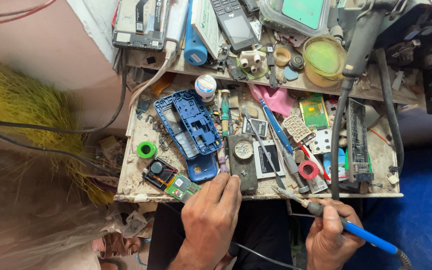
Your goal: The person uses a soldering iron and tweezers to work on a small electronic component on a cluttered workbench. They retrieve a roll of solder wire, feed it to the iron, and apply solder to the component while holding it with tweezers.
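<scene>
Gripping soldering iron (pixel 361 232), right hand (pixel 332 235) off-bench | left hand (pixel 211 217) fingers together at crowded bench edge (pixel 256 196)

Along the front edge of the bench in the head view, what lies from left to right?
Green tape roll → green circuit board → left hand → dark block → red tape roll → right hand holding blue soldering iron.

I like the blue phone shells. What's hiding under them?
Under the blue phone frames lies a blue back cover on the dusty tray. Whatever else lies beneath is covered.
</scene>
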